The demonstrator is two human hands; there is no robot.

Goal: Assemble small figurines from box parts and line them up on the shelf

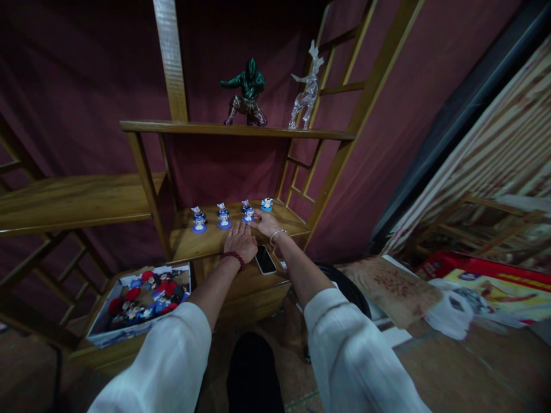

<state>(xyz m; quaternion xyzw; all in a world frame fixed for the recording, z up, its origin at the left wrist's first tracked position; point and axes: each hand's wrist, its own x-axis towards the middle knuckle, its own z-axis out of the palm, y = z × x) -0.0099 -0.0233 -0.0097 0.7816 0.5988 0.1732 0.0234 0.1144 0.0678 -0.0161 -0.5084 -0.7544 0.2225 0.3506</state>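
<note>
The left hand (241, 243) lies palm-down, fingers extended, at the wooden shelf (189, 244). Just beyond, the right hand (266, 222) touches the shelf's rightmost purple-haired figurine (248, 216); whether it pinches it, I cannot tell.

no text can be read: the red printing (398, 283) on the brown sheet (365, 280) and the markings (468, 276) on the red and yellow box (512, 293) are too blurred to make out.
</note>
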